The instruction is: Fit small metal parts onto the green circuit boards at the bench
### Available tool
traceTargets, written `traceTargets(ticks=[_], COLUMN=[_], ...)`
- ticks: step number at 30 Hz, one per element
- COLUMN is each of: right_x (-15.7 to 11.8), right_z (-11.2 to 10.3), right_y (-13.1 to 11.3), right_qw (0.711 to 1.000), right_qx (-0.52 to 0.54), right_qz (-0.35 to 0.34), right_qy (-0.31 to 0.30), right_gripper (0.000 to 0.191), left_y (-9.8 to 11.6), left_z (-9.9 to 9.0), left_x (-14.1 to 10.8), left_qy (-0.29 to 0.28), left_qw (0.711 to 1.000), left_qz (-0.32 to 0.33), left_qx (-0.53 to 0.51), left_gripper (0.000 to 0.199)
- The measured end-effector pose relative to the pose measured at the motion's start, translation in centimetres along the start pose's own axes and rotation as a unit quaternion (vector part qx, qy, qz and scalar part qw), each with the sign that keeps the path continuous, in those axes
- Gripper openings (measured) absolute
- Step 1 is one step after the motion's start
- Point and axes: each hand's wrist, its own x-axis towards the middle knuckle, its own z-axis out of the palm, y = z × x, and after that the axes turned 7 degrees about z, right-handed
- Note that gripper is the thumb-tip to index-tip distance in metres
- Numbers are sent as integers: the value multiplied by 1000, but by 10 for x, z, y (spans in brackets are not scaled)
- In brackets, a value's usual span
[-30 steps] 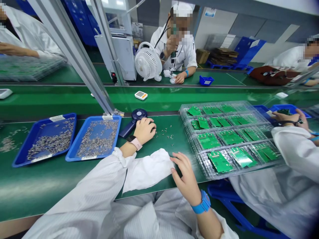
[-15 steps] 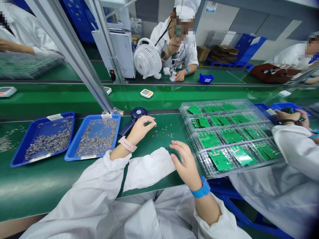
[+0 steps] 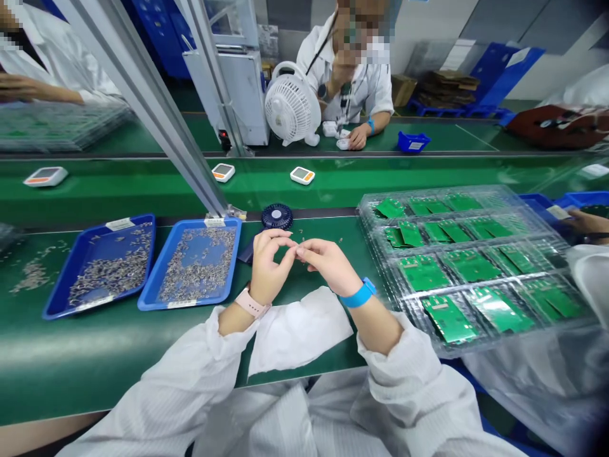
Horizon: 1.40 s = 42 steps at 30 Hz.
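We record the left hand (image 3: 267, 263) and right hand (image 3: 329, 265) meeting above the green mat (image 3: 114, 358), fingers (image 3: 285, 241) curled to a pinch; whether they hold anything we cannot tell. Loose metal pieces (image 3: 302, 240) lie just beyond.

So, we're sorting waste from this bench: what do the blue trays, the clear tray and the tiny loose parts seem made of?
The blue trays look like moulded plastic, with a smooth, faintly glossy rim. The clear tray looks like thin formed plastic, see-through with shiny ridges. The tiny loose parts look like bright metal from their silvery glint, though too small to be sure.
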Motion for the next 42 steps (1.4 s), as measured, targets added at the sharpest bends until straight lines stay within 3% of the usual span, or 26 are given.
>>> traceTargets(ticks=[3, 6, 12, 18, 26, 31, 36, 42], right_x=[3, 3, 2, 5, 3, 7, 9, 11], right_z=[1, 3, 5, 2, 4, 0, -4, -6], right_y=[6, 12, 19, 23, 21, 23, 22, 23], right_qw=[992, 966, 901, 942, 935, 957, 987, 988], right_qx=[-81, -173, -332, -248, -274, -210, -122, -127], right_qz=[-85, -162, -227, -176, -182, -164, -90, -73], right_qy=[41, 107, 160, 140, 136, 114, 54, 47], right_gripper=[21, 16, 17, 18, 12, 14, 17, 18], left_y=[-5, -8, -14, -17, -17, -18, -20, -19], left_z=[2, 5, 8, 9, 10, 10, 10, 10], left_x=[-5, -9, -14, -11, -13, -13, -12, -13], left_qy=[19, 13, -12, -13, -40, -48, -69, -56], left_qw=[1000, 1000, 999, 1000, 999, 999, 994, 997], left_qz=[1, 1, 5, -21, -19, -10, -27, -24], left_qx=[15, 20, 33, 1, 2, -18, -80, -50], left_gripper=[4, 2, 3, 4, 5, 5, 6, 5])
